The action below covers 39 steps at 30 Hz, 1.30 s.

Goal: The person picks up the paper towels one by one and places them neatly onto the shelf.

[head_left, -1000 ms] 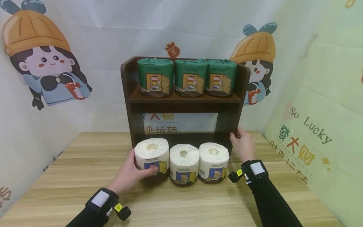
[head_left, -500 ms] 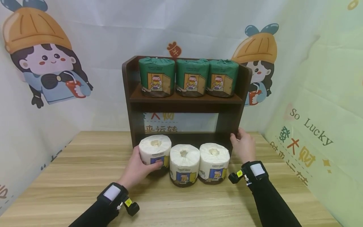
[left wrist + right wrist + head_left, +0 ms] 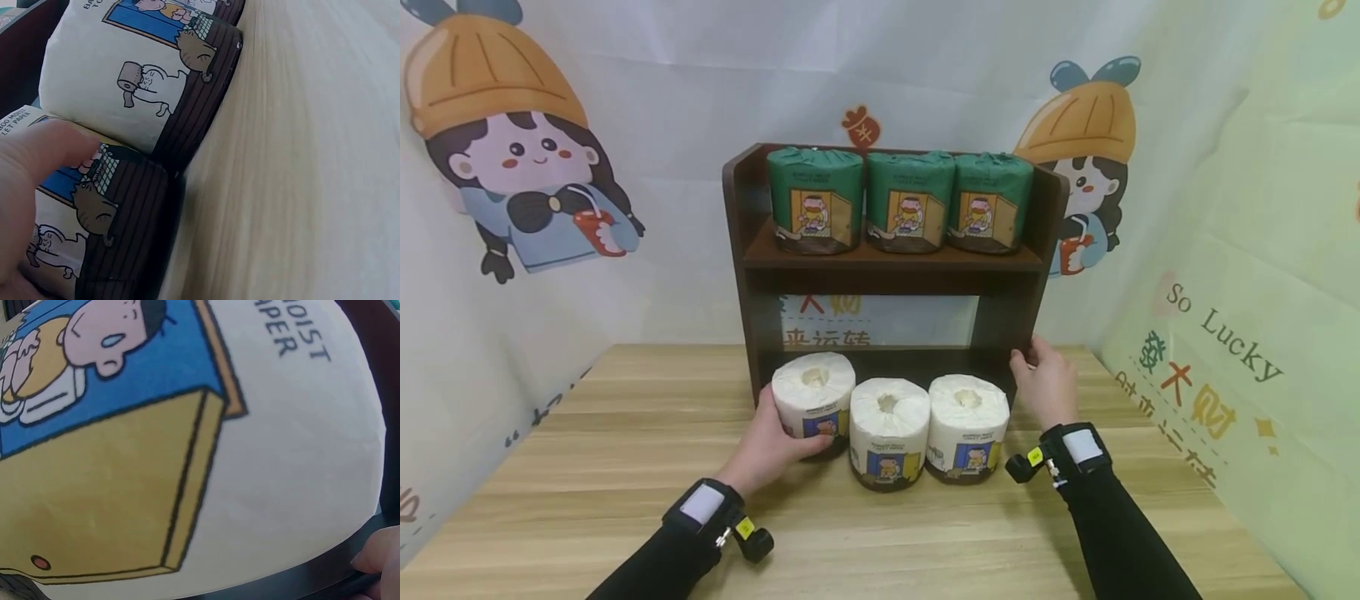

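Note:
My left hand (image 3: 767, 446) grips the leftmost white-wrapped toilet roll (image 3: 812, 400), its thumb (image 3: 53, 147) across the printed front. This roll leans slightly and stands a little farther back than the middle white roll (image 3: 889, 421). Beside that one stands a third white roll (image 3: 967, 421), which fills most of the right wrist view. My right hand (image 3: 1047, 385) holds the front edge of the right side panel of a dark brown two-tier shelf (image 3: 891, 262). The left hand's other fingers are mostly hidden behind its roll.
Three green-wrapped toilet rolls (image 3: 817, 179) stand in a row on the upper tier. The white rolls stand in front of the lower tier, on a wood-grain table (image 3: 880, 550). A printed cloth backdrop (image 3: 685, 125) hangs behind and at both sides.
My left hand has moved the left white roll right and back toward the shelf, close to the middle roll. The right hand has stayed at the shelf's side.

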Each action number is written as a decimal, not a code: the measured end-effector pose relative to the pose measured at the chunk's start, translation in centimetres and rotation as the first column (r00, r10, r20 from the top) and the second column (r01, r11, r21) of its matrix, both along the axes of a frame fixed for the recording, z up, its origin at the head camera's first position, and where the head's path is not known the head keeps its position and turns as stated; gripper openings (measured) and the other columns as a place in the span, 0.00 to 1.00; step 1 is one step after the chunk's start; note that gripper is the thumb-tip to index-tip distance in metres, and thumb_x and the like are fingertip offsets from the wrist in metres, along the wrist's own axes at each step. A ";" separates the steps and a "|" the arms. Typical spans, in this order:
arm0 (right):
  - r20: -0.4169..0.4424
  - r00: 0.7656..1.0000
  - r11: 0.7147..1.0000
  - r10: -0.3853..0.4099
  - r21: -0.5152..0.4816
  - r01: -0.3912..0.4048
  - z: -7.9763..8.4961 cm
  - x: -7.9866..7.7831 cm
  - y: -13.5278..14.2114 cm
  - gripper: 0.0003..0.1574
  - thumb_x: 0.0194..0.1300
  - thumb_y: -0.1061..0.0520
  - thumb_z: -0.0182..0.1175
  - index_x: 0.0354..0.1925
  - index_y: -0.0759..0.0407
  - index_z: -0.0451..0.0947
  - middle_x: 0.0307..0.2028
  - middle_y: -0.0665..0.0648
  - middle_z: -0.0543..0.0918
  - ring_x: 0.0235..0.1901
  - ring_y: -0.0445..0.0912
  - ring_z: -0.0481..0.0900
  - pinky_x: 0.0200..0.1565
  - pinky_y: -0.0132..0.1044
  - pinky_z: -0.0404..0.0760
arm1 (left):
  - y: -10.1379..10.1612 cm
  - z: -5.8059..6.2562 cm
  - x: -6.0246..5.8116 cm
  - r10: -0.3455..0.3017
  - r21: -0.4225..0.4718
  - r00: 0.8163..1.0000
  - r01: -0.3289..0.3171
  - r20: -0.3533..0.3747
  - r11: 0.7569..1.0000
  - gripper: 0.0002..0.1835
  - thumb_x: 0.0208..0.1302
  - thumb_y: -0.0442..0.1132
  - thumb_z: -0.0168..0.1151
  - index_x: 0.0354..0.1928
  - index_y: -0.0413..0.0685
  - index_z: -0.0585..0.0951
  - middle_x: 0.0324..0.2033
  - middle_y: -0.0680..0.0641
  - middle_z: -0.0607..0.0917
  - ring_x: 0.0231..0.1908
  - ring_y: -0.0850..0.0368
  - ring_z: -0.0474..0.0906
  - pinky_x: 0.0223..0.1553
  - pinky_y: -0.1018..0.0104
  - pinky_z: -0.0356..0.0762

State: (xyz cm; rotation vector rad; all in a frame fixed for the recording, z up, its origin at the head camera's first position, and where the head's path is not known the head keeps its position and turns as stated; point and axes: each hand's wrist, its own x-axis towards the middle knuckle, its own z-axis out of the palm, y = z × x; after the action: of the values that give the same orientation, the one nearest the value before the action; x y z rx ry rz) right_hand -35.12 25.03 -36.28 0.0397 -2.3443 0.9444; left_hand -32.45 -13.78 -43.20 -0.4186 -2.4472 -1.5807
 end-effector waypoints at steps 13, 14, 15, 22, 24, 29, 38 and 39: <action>0.009 1.000 1.000 -0.013 -0.003 0.013 -0.3 0.0 -0.1 0.18 0.73 0.57 0.58 0.56 0.65 0.77 0.46 0.68 0.83 0.45 0.59 0.81 0.45 0.57 0.83 | 0.6 0.5 0.8 0.113 -0.123 0.994 -0.112 -0.002 0.986 0.56 0.45 0.39 0.81 0.72 0.40 0.54 0.58 0.33 0.63 0.58 0.42 0.58 0.60 0.38 0.66; 0.006 1.000 1.000 -0.014 -0.002 0.014 -0.2 0.0 -0.1 0.18 0.73 0.57 0.58 0.56 0.65 0.77 0.46 0.68 0.84 0.45 0.59 0.81 0.45 0.57 0.83 | 0.7 0.6 0.9 0.122 -0.129 0.992 -0.121 0.000 0.984 0.56 0.45 0.40 0.81 0.72 0.41 0.54 0.59 0.33 0.62 0.58 0.41 0.57 0.60 0.38 0.66; 0.004 1.000 1.000 -0.012 -0.001 0.012 -0.2 -0.1 -0.1 0.17 0.73 0.57 0.58 0.56 0.65 0.77 0.46 0.68 0.84 0.45 0.59 0.81 0.45 0.57 0.83 | 0.7 0.6 0.9 0.130 -0.130 0.991 -0.129 0.003 0.983 0.56 0.45 0.41 0.81 0.72 0.42 0.54 0.59 0.32 0.62 0.58 0.41 0.57 0.60 0.38 0.67; 0.006 1.000 1.000 -0.018 0.002 0.018 0.1 0.0 -0.3 0.18 0.73 0.58 0.57 0.57 0.65 0.76 0.45 0.68 0.84 0.45 0.60 0.81 0.45 0.58 0.82 | 1.0 0.7 1.1 0.181 -0.118 0.983 -0.178 0.015 0.977 0.59 0.43 0.44 0.82 0.74 0.49 0.54 0.58 0.33 0.54 0.56 0.40 0.59 0.59 0.40 0.68; 0.015 1.000 1.000 -0.019 -0.006 0.019 0.2 0.1 -0.3 0.19 0.73 0.58 0.57 0.59 0.64 0.75 0.46 0.69 0.83 0.45 0.60 0.80 0.45 0.58 0.82 | 1.0 0.6 1.0 0.190 -0.115 0.982 -0.189 -0.001 0.975 0.59 0.43 0.44 0.83 0.74 0.49 0.55 0.56 0.34 0.54 0.55 0.42 0.58 0.59 0.42 0.68; 0.024 1.000 1.000 -0.020 -0.014 0.020 0.2 0.1 -0.3 0.20 0.74 0.58 0.57 0.60 0.64 0.75 0.46 0.69 0.83 0.45 0.60 0.80 0.45 0.58 0.83 | 1.0 0.7 0.9 0.209 -0.115 0.977 -0.213 -0.045 0.970 0.60 0.44 0.44 0.82 0.74 0.41 0.53 0.56 0.35 0.58 0.56 0.44 0.57 0.60 0.43 0.68; 0.012 0.999 0.999 -0.031 -0.006 0.031 0.0 0.0 -0.2 0.19 0.73 0.57 0.57 0.59 0.64 0.76 0.46 0.68 0.84 0.45 0.60 0.80 0.46 0.58 0.82 | 1.3 0.7 1.2 0.299 -0.088 0.951 -0.305 -0.073 0.948 0.50 0.44 0.46 0.83 0.59 0.32 0.60 0.50 0.37 0.63 0.50 0.45 0.64 0.52 0.51 0.74; 0.013 0.999 0.999 -0.032 -0.005 0.032 0.0 0.0 -0.2 0.20 0.73 0.57 0.57 0.59 0.64 0.76 0.46 0.68 0.83 0.45 0.60 0.80 0.46 0.58 0.82 | 1.3 0.7 1.2 0.312 -0.088 0.947 -0.318 -0.075 0.944 0.48 0.43 0.46 0.83 0.57 0.33 0.60 0.49 0.37 0.63 0.48 0.46 0.65 0.49 0.53 0.74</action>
State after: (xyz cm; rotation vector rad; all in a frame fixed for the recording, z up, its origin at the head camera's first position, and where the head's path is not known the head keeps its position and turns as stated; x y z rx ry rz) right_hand -35.16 24.88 -36.28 -0.0060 -2.3471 0.9373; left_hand -31.27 -12.51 -42.47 -0.0791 -2.4070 -1.3010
